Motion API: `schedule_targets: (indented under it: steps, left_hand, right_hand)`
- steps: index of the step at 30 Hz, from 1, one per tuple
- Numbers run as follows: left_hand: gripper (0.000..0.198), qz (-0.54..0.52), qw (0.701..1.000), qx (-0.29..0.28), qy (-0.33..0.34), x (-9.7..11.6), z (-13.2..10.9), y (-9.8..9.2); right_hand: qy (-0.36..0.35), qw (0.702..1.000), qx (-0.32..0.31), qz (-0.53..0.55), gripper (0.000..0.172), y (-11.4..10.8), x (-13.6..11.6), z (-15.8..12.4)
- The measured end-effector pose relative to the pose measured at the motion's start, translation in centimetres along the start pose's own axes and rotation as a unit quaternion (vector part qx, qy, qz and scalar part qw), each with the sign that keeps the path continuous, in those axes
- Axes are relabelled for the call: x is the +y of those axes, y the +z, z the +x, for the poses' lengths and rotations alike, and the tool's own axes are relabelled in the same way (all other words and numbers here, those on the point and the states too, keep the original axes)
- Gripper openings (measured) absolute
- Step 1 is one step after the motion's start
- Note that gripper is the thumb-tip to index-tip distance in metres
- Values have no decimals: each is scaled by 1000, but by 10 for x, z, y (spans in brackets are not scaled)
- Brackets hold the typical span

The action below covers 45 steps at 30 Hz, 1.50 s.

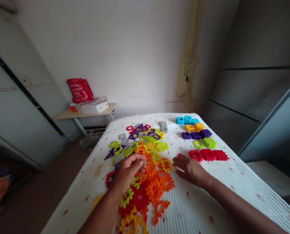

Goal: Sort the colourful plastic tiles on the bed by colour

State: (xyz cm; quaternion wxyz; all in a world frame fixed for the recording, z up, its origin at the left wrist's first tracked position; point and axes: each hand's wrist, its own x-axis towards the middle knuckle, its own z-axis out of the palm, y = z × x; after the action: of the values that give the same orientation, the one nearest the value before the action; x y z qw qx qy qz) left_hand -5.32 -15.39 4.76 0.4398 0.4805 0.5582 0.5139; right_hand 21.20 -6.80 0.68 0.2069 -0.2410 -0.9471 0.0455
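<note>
My left hand (132,165) is over the middle of a loose heap of coloured plastic pieces, thumb and fingers pinched together; whatever may be between the fingertips is too small to make out. My right hand (190,169) rests just right of the heap, near the white cover, its fingers curved and apart with nothing visible in them. Orange pieces (157,187) lie between and below the hands. Beyond my right hand is a row of red pieces (209,155), with green (210,142), purple (196,134), yellow (195,127) and blue (187,120) groups farther back.
The pieces lie on a padded surface with a white ribbed cover (184,208). Grey pieces (164,126) sit near its far edge. At the back left, a small table (62,114) holds a white box (97,106) and a red bag (80,90). Cabinets stand on both sides.
</note>
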Motion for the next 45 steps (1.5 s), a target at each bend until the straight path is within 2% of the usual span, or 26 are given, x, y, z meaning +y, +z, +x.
schedule_targets:
  steps: [3, 5, 6, 9, 13, 17, 23, 28, 33, 39, 42, 45]
  left_hand:
    - [26, 87, 995, 20, 37, 18, 25, -20]
    - [29, 219, 971, 80, 55, 25, 56, -36]
    - [29, 251, 961, 103, 53, 26, 75, -44]
    - [24, 336, 931, 138, 30, 19, 133, -66]
    - [28, 450, 884, 123, -20, -6, 188, -78]
    - [33, 526, 842, 105, -48, -27, 213, -76]
    - [34, 607, 787, 77, -83, -40, 237, -74]
    - [35, 646, 754, 77, -92, -46, 243, -71]
    - [33, 643, 754, 93, -92, -43, 232, -68]
    - [26, 597, 793, 118, -37, -23, 199, -71]
    - [20, 553, 828, 99, -8, -19, 169, -68]
    - [19, 504, 860, 78, 22, -20, 130, -59]
  right_hand:
    - [-10, 999, -20, 24, 17, 12, -10, 3]
    - [-10, 999, -22, 35, 21, 17, -13, 2]
    - [-10, 999, -18, 39, 23, 18, -13, 2]
    - [-13, 999, -3, 41, 27, 22, -15, 0]
    - [-21, 999, 14, 34, 29, 26, -16, 0]
    - [-18, 999, 28, 29, 29, 30, -16, -2]
    - [-24, 998, 55, 17, 28, 34, -15, -2]
    - [-26, 998, 53, 26, 27, 32, -16, 0]
    - [-24, 998, 47, 25, 30, 33, -15, -1]
    - [-25, 998, 45, 17, 32, 35, -15, -3]
    - [-39, 998, 55, 13, 31, 36, -14, -3]
    - [-57, 995, 79, -3, 30, 37, -14, -4]
